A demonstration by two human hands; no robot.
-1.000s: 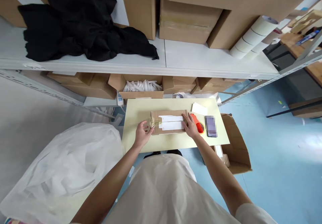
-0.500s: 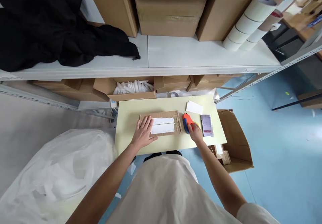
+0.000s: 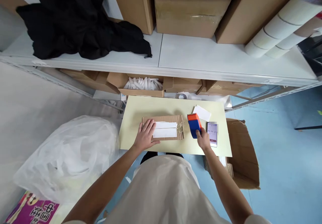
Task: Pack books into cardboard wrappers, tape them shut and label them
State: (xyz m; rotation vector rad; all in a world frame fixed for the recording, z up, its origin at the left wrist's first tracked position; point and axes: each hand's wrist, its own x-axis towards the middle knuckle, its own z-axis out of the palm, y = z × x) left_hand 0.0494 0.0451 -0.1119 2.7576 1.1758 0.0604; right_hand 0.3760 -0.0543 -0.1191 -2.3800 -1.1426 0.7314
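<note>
Closed around the lower end of an orange-and-blue tape dispenser (image 3: pixel 194 126), the right hand (image 3: pixel 203 139) holds it tilted at the right of the cardboard box (image 3: pixel 167 119), apart from it, with a phone (image 3: pixel 212 135) just beside that hand. Fingers extended, the left hand (image 3: pixel 145 135) lies palm down on the box's left end without gripping it. The box rests on the pale yellow table (image 3: pixel 141 106), white labels (image 3: pixel 165 130) facing up and clear tape (image 3: pixel 180 126) at its right end.

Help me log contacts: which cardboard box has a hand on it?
The white-labelled box on the table, under the left hand; the other boxes are off it.
</note>
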